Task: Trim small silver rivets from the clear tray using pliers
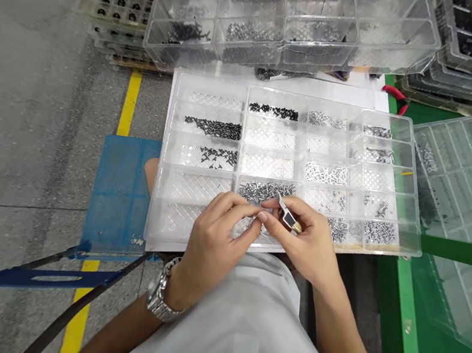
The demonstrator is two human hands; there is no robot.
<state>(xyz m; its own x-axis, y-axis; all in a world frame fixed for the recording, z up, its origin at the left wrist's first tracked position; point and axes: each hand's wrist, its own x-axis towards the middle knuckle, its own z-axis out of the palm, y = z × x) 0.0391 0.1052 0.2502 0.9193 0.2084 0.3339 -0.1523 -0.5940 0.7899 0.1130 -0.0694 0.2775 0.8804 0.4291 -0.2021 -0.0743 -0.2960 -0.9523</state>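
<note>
A person in a pale grey top holds both hands together over the near side of a wide, clear plastic compartment tray (268, 165). The right hand (314, 248) is closed around a small silver-and-black metal tool with a brass-coloured end (287, 217). The left hand (218, 231), below a silver metal wristwatch (160, 294), has its fingertips drawn together at the right thumb; whether they pinch anything is too small to tell. Small black screws (214, 128) and silver metal pieces (326, 173) lie in separate compartments. Beyond stands a deeper clear divided bin (253, 12).

Head cam, looks fwd + down, hands mid-view.
</note>
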